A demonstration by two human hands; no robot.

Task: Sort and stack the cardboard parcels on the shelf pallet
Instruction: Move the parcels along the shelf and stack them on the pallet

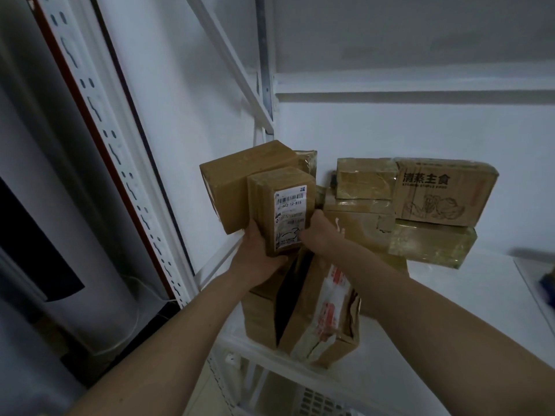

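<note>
Both hands grip a labelled parcel, left hand cupping its base, right hand apparently pinching its side. It is raised against a larger box beyond the left hand; placing it squarely on the stack below the hands comes next.

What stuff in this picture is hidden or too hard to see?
Head view:
- Right hand: its fingers are behind the labelled parcel.
- Label: small print too blurry to read.
- Blue thing: cut off by the right edge.
- Back parcel: mostly hidden by the big box.
</note>
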